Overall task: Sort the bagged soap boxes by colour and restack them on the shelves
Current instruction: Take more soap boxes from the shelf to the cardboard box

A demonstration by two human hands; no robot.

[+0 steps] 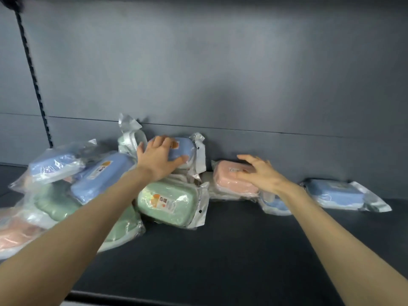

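Head view looks down onto a dark shelf [231, 250] backed by a grey panel [220, 62]. At the left of the frame lies a loose heap of bagged soap boxes: a pink box [13, 235] at the lower left edge, a blue box [55, 166] tilted on top, another blue box [99, 177] leaning beside it, and green boxes [57, 206] underneath. The left hand [159, 157], fingers spread, rests on top of a blue box [178, 149] at the back of the heap, thumb along its near side; whether it has a firm grip I cannot tell. Directly below sits a green box [170, 204]. Right of centre, the right hand [258, 173] hovers with fingers wide and curled over a pink box [234, 180], touching or nearly so. Another blue box [276, 204] peeks out beneath the wrist, and a blue box [337, 193] lies apart at the right.

The risk is the slick plastic bags: lifting the blue box from the heap may drag its neighbours forward, sliding the green one toward the shelf's front edge.
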